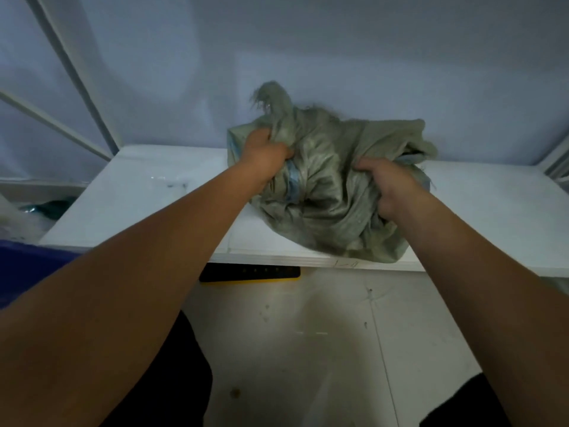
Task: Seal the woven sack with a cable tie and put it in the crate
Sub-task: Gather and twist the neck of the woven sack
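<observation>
A grey-green woven sack with a pale blue stripe lies crumpled on the white table, right of centre, its frayed mouth sticking up at the back. My left hand grips a bunch of the sack's fabric near the upper left. My right hand grips the fabric on the sack's right side. No cable tie can be made out. A dark blue edge, perhaps the crate, shows at the lower left.
A black and yellow object lies on the floor under the table's front edge. Clear plastic rests on the table's left part. White frame bars rise at the left. A wall stands right behind the table.
</observation>
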### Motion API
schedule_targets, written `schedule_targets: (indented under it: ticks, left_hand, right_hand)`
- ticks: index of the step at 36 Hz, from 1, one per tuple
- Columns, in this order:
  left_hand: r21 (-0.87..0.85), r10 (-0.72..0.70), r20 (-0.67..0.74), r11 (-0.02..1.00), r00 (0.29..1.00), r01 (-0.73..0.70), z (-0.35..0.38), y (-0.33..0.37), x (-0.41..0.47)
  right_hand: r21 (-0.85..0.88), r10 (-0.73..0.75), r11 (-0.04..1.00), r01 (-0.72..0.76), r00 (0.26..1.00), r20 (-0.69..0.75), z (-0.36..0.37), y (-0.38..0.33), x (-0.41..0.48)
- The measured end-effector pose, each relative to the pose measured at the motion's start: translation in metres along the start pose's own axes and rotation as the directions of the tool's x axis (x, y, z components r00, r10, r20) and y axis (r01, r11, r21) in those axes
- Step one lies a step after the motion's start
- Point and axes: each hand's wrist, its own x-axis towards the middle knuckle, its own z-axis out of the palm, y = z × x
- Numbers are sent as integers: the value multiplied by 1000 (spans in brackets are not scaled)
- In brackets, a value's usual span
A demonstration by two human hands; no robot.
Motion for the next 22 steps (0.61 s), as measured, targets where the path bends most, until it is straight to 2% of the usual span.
schedule_targets:
  ticks: [3, 7, 10, 15, 19, 22]
  left_hand:
    - [4, 82, 57, 997, 995, -82, -3, -3, -9]
    - [-61, 103, 92, 993, 990, -97, -12, -5, -20]
    - [-108, 98, 120, 991, 988, -85, -14, -5, -30]
    - [-164, 89, 157, 984, 984, -63, -9, 0, -46]
    - [-197, 114, 141, 977, 983, -85, -6, 8, -53]
    - [-163, 113, 144, 983, 983, -89, -4, 10, -58]
  right_hand:
    - [-65, -126, 990, 121, 990, -68, 12, -8, -6]
    - [-12, -239, 971, 239, 971, -24, 25, -8, -17]
    - [1, -267, 964, 267, 964, 10, 35, -7, -24]
    - [52, -189, 982, 183, 973, 131, 41, -11, -35]
    - [1, -107, 994, 109, 976, 190, 35, -10, -43]
    - [7, -65, 998, 65, 968, 242, 27, -7, -48]
